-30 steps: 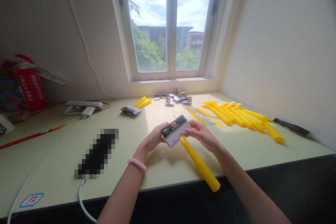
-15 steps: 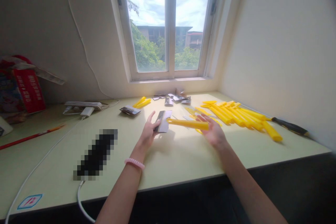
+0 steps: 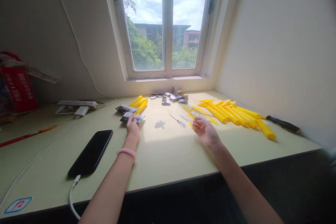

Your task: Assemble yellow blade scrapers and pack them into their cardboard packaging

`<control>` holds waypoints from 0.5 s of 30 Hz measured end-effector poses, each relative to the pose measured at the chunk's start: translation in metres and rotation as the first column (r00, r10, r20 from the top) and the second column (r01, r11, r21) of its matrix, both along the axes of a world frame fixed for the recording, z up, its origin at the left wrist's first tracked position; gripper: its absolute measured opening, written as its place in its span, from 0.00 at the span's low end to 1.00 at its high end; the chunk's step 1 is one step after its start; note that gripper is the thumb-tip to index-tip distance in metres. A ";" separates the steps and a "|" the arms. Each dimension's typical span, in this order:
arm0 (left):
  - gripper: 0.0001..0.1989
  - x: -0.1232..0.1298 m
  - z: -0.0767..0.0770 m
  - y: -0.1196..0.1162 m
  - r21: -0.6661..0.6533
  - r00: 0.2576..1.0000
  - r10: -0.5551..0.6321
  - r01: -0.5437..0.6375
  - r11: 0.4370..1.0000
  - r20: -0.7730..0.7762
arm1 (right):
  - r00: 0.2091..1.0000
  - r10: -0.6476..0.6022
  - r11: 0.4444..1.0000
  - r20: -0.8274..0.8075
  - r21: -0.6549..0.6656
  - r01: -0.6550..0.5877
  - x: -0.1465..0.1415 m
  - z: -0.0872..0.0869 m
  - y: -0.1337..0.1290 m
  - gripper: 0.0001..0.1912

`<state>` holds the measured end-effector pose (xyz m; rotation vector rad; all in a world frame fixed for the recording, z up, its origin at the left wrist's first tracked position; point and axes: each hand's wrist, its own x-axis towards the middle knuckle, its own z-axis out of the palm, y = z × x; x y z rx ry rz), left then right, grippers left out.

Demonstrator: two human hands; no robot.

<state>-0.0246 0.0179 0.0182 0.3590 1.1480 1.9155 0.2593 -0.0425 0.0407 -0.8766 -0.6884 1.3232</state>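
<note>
My left hand (image 3: pixel 133 130) is closed on the dark-and-silver wide head of a yellow-handled scraper (image 3: pixel 136 118), low over the table's left side. Its handle points away from me. Just behind lies another scraper with the same dark, wide head (image 3: pixel 124 109) and yellow handles (image 3: pixel 138 100). My right hand (image 3: pixel 206 133) hovers with fingers loosely curled and apart, and I see nothing gripped in it. Close to its fingertips are flat yellow strips and silvery blade-like pieces (image 3: pixel 201 116). Between my hands lie a heap of small metal screws or nuts (image 3: pixel 160 124) and a small screwdriver (image 3: pixel 181 123).
Yellow handles (image 3: pixel 236 113) lie in a row at right, beside a black-handled tool (image 3: pixel 283 124). Several dark-and-silver heads (image 3: pixel 166 100) sit below the window. At left are a phone (image 3: pixel 90 153) on a cable, a power strip (image 3: pixel 77 104) and a red pencil-like stick (image 3: pixel 28 135).
My left hand has moved left with the scraper, beside the other one. My right hand has let go of the yellow handle, uncovering the small metal heap and screwdriver. The view has shifted slightly.
</note>
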 end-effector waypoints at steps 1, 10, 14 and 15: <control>0.20 -0.002 -0.001 0.003 -0.014 1.000 -0.017 0.017 1.000 -0.012 | 1.000 -0.003 1.000 0.013 0.008 0.003 -0.002 0.001 -0.002 0.05; 0.20 -0.020 0.003 0.031 -0.224 0.817 -0.118 -0.014 0.975 -0.564 | 0.890 0.089 0.988 0.446 0.074 -0.136 0.011 0.006 -0.002 0.04; 0.20 -0.030 0.010 0.038 -0.233 0.725 -0.139 -0.030 0.972 -0.674 | 0.540 -0.144 0.989 0.829 0.143 0.043 0.057 0.000 0.024 0.10; 0.20 -0.033 0.011 0.039 -0.231 0.694 -0.144 -0.032 0.972 -0.705 | 0.348 -0.217 0.975 0.912 0.188 0.115 0.070 -0.002 0.031 0.11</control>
